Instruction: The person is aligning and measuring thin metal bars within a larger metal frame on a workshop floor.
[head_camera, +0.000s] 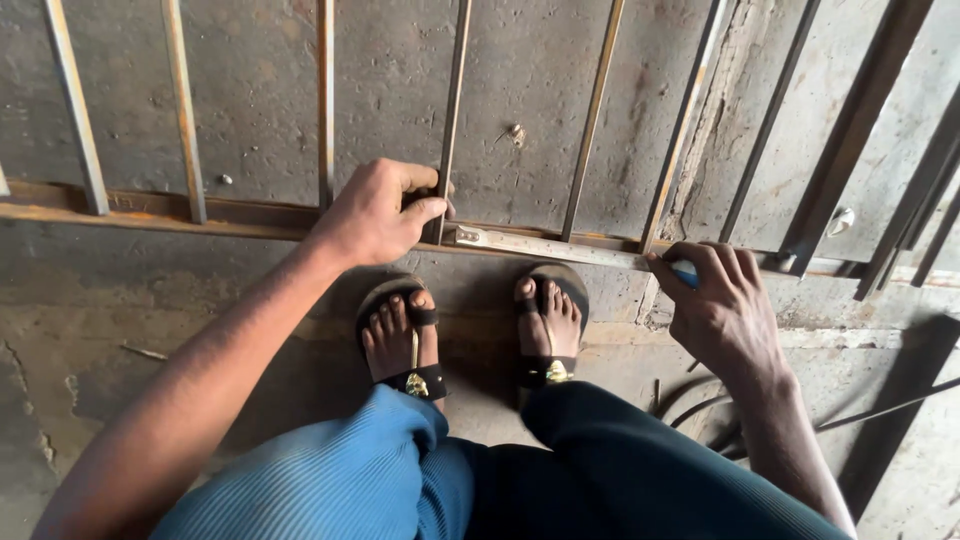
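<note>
My left hand pinched an upright bar at the rail; my right hand held the ruler lying lengthwise along it.

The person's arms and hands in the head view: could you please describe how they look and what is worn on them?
Both arms are bare, with no sleeves showing up to the edge of the picture. The left hand and the right hand wear no gloves, and no rings, watch or bracelets are visible. The forearms are lean, and the right wrist looks slim with knuckles standing out.
</note>
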